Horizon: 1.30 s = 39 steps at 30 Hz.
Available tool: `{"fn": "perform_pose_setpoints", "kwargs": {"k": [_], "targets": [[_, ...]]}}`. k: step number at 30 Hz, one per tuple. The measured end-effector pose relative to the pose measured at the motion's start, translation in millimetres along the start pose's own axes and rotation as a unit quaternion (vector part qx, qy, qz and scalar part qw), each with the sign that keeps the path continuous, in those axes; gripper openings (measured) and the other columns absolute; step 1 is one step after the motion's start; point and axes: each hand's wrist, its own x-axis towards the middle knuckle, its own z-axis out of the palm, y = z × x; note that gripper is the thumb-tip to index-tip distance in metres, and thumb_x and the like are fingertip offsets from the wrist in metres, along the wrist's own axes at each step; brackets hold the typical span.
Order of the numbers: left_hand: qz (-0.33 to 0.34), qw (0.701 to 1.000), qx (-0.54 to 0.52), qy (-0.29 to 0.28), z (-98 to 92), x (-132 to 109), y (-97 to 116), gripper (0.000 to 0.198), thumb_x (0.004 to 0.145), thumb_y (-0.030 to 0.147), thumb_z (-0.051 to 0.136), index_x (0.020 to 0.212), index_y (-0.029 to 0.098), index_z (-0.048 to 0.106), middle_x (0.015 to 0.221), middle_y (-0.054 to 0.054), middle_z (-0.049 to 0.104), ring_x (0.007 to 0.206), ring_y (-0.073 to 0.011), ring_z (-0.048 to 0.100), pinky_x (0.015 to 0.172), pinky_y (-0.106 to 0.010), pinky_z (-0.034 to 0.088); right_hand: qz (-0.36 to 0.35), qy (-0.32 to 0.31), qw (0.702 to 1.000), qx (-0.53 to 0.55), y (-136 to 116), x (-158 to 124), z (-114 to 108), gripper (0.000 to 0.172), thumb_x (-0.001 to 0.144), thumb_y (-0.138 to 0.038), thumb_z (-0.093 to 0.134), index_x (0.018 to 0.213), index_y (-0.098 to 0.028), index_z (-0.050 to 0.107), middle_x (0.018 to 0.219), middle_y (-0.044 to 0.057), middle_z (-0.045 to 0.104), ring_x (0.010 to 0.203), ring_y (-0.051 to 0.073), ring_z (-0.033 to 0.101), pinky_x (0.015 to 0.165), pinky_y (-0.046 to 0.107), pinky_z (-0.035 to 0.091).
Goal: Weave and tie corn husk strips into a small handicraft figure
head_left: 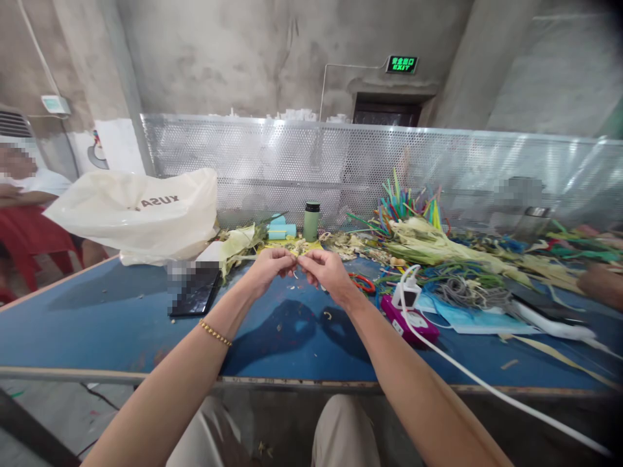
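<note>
"What's pinched in your fingers?"

"A pale strand [294, 275], between my left grip [268, 269] and my right grip [327, 267]; it's too small for me to make out what it is."

"And to your right?"

"Someone else's hand [602, 285], blurred, its arm cut off by the edge."

"To your left?"

"A person [46, 185], cut off too and partly behind my white bag [146, 224]. Pixel blocks cover the face, and the left side of the dark tablet [203, 295]."

"The doorway [387, 113]?"

"The perforated panel [292, 152] hides its lower part."
</note>
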Motion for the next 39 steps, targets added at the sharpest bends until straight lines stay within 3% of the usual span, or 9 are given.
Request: {"fn": "perform_pose_setpoints", "kwargs": {"k": [16, 20, 28, 39], "targets": [[-0.029, 1.0, 0.002, -0.008, 2.6, -1.0, 0.6, 0.012, 0.066, 0.025, 0.064, 0.067, 0.013, 0.062, 0.061, -0.002, 0.06, 0.054, -0.0106, 0.052, 0.054, -0.025, 0.034, -0.03, -0.013, 0.998, -0.059, 1.2, -0.6, -2.1, 0.012, 0.073, -0.026, 0.056, 0.068, -0.015, 0.06, 0.046, -0.005, 0.051, 0.041, 0.007, 0.044, 0.041, 0.017, 0.037], [-0.015, 0.999, 0.038, -0.019, 2.8, -1.6, 0.5, 0.014, 0.068, 0.027, 0.067, 0.068, 0.013, 0.064, 0.06, -0.001, 0.06, 0.054, -0.0103, 0.052, 0.054, -0.025, 0.036, -0.062, 0.008, 0.991, -0.12, 4.9, 1.8, -2.4, 0.011, 0.074, -0.023, 0.054, 0.069, -0.016, 0.06, 0.046, -0.004, 0.052, 0.042, 0.009, 0.047, 0.045, 0.019, 0.038], [0.014, 0.992, 0.12, 0.032, 3.3, 0.0, -2.8, 0.007, 0.068, 0.019, 0.065, 0.065, 0.013, 0.064, 0.058, -0.001, 0.062, 0.051, -0.0097, 0.053, 0.052, -0.023, 0.037, -0.114, 0.052, 0.96, -0.249, 13.2, 6.3, -1.1, 0.012, 0.074, -0.017, 0.056, 0.063, -0.017, 0.061, 0.052, -0.001, 0.058, 0.052, 0.012, 0.053, 0.054, 0.021, 0.038], [0.019, 0.989, 0.14, 0.039, 4.0, 0.5, -4.1, 0.009, 0.07, 0.018, 0.061, 0.064, 0.013, 0.064, 0.053, 0.001, 0.06, 0.05, -0.0092, 0.051, 0.053, -0.022, 0.038, -0.13, 0.037, 0.964, -0.228, 16.8, 7.0, -1.4, 0.011, 0.074, -0.017, 0.056, 0.065, -0.016, 0.062, 0.053, -0.002, 0.058, 0.053, 0.011, 0.053, 0.056, 0.021, 0.039]]}}
